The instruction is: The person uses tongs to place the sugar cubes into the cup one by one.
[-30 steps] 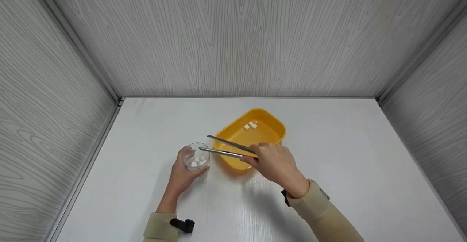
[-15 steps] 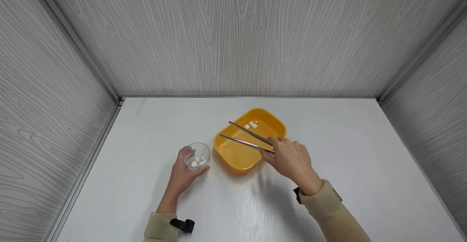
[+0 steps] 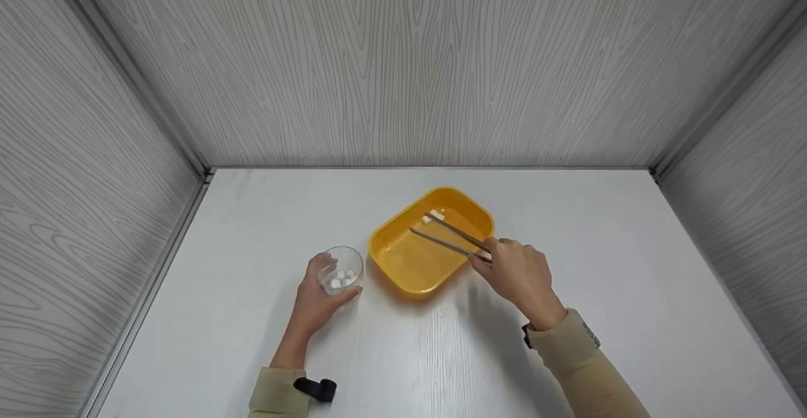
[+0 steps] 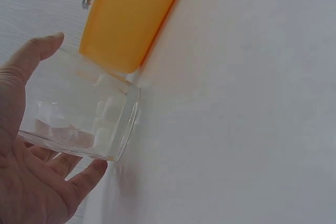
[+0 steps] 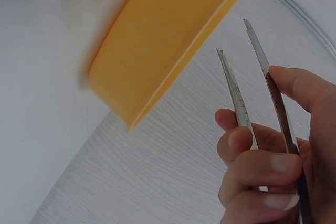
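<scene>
My left hand [image 3: 313, 298] grips a clear drinking glass [image 3: 340, 260] standing on the table; thumb and fingers curl round its sides. Several small white cubes [image 3: 343, 277] lie at the glass's bottom. Metal tweezers [image 3: 444, 243] are held in my right hand [image 3: 518, 274], pinched between thumb and fingers. Their two tips stand apart over a yellow tray [image 3: 403, 282], with nothing visible between them in the right wrist view. A few white cubes [image 3: 427, 219] sit together near the tray's far side, close to the upper tip.
The white table [image 3: 599, 248] meets grey wood-grain panels at the back [image 3: 416, 71] and both sides. The tray lies slantwise just right of the glass. A black strap mount [image 3: 315, 389] is on the left sleeve.
My right hand has moved right, carrying the tweezers from above the glass to over the tray near the cubes. The left hand and glass have stayed put.
</scene>
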`<state>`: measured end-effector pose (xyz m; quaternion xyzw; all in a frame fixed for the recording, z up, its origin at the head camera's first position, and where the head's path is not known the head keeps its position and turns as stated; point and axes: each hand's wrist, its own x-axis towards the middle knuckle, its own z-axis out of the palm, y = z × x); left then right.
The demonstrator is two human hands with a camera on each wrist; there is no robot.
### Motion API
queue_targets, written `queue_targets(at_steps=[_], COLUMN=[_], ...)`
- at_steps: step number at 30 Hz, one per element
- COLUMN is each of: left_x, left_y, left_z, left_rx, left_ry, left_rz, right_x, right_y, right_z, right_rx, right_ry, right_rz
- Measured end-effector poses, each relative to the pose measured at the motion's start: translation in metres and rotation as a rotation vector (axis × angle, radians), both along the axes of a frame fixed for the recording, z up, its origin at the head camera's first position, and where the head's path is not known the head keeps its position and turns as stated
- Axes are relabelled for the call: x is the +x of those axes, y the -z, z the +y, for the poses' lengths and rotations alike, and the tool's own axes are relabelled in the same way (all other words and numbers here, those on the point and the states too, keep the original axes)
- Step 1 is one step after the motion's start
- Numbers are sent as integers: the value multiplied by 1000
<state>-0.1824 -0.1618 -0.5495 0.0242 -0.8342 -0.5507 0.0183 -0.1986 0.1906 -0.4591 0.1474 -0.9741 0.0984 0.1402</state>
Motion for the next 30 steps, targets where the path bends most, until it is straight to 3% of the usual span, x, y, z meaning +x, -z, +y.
queue_targets(at_steps=[14, 30], left_x=[1, 0], left_y=[0, 1], left_z=[1, 0], left_rx=[-20, -34], left_ry=[-17, -12], left_rz=[5, 6], right_x=[-17, -33], right_y=[8, 18], right_z=[7, -1], right_rx=[43, 84], right_ry=[67, 65], right_rz=[-133, -133])
